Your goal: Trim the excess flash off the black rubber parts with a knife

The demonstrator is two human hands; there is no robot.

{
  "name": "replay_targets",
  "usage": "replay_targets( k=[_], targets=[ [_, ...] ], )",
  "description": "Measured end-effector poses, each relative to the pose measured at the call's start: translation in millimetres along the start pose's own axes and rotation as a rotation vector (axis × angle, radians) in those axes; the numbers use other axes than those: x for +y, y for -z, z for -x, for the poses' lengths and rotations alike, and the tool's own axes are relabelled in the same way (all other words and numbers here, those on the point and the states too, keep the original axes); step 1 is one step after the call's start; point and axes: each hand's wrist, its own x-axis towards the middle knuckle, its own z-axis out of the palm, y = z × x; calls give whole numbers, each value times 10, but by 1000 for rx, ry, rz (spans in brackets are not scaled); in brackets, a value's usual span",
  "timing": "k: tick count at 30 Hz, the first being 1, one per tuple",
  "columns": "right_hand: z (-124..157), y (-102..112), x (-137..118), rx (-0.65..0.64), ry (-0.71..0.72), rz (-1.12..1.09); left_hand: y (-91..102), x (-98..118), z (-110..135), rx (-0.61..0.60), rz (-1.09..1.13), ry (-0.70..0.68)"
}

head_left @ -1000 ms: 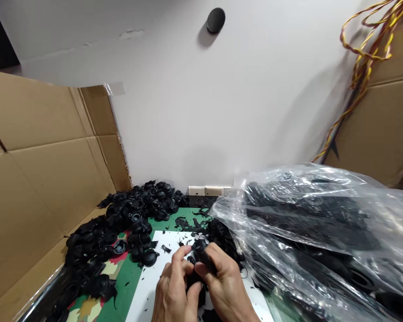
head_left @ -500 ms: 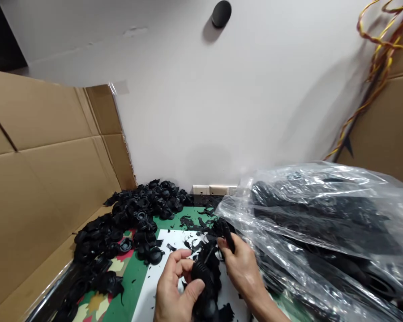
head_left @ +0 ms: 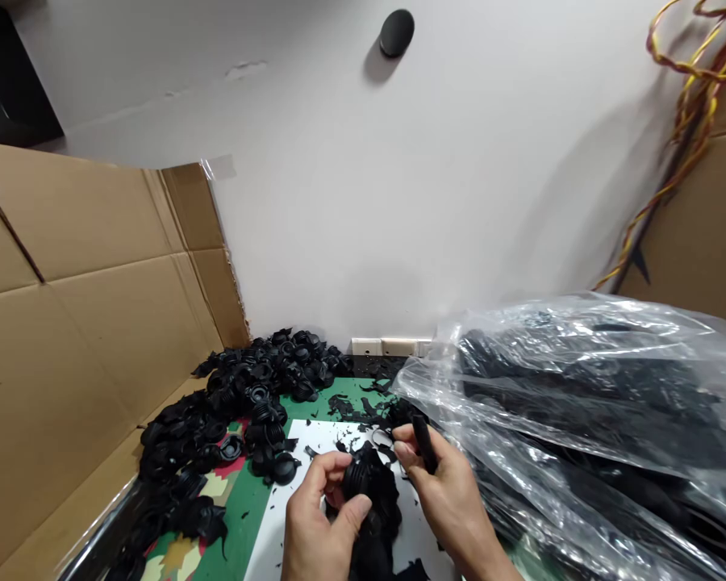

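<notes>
In my left hand (head_left: 318,520) is a black ribbed rubber bellows (head_left: 356,478), gripped between thumb and fingers. Ragged black rubber hangs off it to the right and toward me. My right hand (head_left: 451,492) is closed around a slim black-handled tool (head_left: 424,444), held a little apart from the bellows. The tool's working end is too fine to make out. Both hands are above a white sheet (head_left: 272,524) strewn with black rubber scraps (head_left: 339,407).
A heap of black rubber bellows (head_left: 260,395) lies at the left on a green mat (head_left: 245,504), beside a cardboard wall (head_left: 109,323). A clear plastic bag (head_left: 557,387) of black parts fills the right. The wall (head_left: 351,202) rises behind, with twisted yellow-brown cable (head_left: 647,214) at right.
My right hand has drawn slightly right and down, with its tool tilted differently. The bellows in my left hand has turned a little. The view has shifted slightly.
</notes>
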Motion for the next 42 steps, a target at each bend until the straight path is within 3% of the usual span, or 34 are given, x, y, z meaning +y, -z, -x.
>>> replay_targets(
  k=[6, 14, 17, 20, 23, 26, 31, 37, 39, 42],
  targets=[
    [91, -4, -69, -169, 114, 33, -25, 21, -28, 30, 62, 32],
    [173, -80, -152, -169, 129, -28, 20, 130, -204, 4, 502, 472],
    [205, -148, -184, -161, 144, -110, -14, 183, -187, 22, 623, 537],
    [213, -186, -242, -169, 135, -175, -50, 201, -153, 5, 693, 567],
    [205, -190, -285, -206, 12, -288, -63, 168, -123, -56, 697, 581],
    [206, -193, -255, -266, -70, -372, -63, 111, -87, -174, 643, 570],
    [220, -214, -110, -136, 160, -176, -15, 40, -49, -233, 415, 491],
    [204, -231, -47, -137, 264, -8, 142, 133, -140, -363, -152, 69],
    [221, -258, -52, -157, 281, 40, 153, 188, -159, -453, -264, 16],
    [244, -314, -78, -151, 250, 113, 117, 195, -104, -398, -399, -56]
  ],
)
